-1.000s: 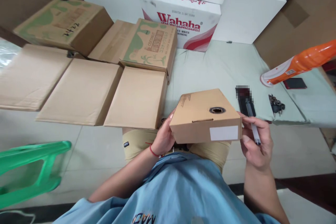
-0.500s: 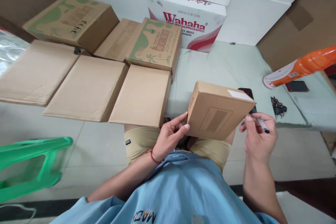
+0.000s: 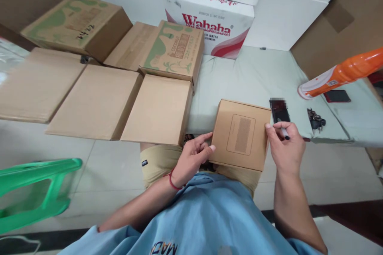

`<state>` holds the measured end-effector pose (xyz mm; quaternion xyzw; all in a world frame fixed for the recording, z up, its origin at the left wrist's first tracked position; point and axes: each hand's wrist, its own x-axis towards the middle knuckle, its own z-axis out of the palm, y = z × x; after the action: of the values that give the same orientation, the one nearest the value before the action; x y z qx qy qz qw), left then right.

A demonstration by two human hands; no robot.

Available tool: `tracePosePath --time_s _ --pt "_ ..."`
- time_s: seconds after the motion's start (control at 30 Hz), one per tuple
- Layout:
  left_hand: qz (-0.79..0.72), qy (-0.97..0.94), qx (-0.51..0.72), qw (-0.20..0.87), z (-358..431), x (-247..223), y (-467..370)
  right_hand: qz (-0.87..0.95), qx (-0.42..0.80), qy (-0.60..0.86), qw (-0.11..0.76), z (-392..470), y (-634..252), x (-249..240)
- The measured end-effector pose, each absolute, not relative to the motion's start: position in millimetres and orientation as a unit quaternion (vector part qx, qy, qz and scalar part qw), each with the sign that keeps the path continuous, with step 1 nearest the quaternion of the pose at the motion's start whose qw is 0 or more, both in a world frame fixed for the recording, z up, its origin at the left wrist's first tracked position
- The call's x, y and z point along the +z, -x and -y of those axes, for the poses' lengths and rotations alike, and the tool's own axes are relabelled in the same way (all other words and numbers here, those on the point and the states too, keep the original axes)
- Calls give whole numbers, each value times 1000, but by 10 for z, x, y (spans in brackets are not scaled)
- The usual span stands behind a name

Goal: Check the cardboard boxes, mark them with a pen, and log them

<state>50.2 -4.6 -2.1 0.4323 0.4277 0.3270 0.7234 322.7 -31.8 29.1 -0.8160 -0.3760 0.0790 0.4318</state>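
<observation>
A small brown cardboard box (image 3: 220,135) lies nearly level in front of me, over my lap and the table's near edge. A rounded rectangle with a printed block is on its upper face. My left hand (image 3: 193,155) grips its left edge, fingertips at the side and thumb by the near corner. At the right edge, my right hand (image 3: 287,147) rests its thumb against the box. Between the fingers of that hand is a white marker (image 3: 284,132) with a black tip. A dark phone (image 3: 280,113) lies just beyond the right hand.
Several plain cardboard boxes (image 3: 157,107) and printed coconut cartons (image 3: 175,50) stand at left. A white Wahaha carton (image 3: 209,24) stands at the back. On the right are an orange bottle (image 3: 344,71), keys (image 3: 315,119) and a dark flat object (image 3: 337,96). A green stool (image 3: 54,191) stands lower left.
The box has tipped from a tilted pose to nearly level, so its printed face turns up and its white-labelled side no longer shows. My right hand moved left and slightly up with it.
</observation>
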Motion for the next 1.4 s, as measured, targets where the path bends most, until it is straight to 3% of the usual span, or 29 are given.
tracePosePath --time_s 0.13,0.23,0.3,0.47,0.63,0.7,0.83,0.93,1.03,1.17,1.3,1.4 --pt "-377 -452 405 699 47 -82 -523 411 65 737 532 243 -3119 383" --pt "-334 -449 455 693 -35 -178 -624 400 138 626 656 157 -3067 356" --pt "-320 -406 469 716 -99 -265 -708 396 196 573 690 111 -3059 287" --pt "-367 -329 422 761 -73 -467 -770 426 262 605 619 199 -3126 -14" --pt "-389 -420 398 717 84 -492 -623 469 214 682 519 399 -3222 -296" --pt "-406 -510 395 648 139 -486 -582 496 179 706 472 417 -3244 -354" --pt "-470 -704 381 372 290 -501 -565 558 144 709 407 352 -3270 -411" --pt "-451 -757 410 235 397 -465 -572 589 109 699 391 285 -3277 -434" --pt "-394 -785 446 172 415 -371 -566 567 82 701 425 253 -3267 -399" --pt "-341 -813 444 158 266 -291 -596 443 79 707 545 254 -3254 -190" --pt "-299 -854 390 170 -17 -327 -746 374 221 633 641 238 -3259 52" --pt "-282 -879 328 199 -235 -387 -889 341 334 586 655 201 -3221 137"
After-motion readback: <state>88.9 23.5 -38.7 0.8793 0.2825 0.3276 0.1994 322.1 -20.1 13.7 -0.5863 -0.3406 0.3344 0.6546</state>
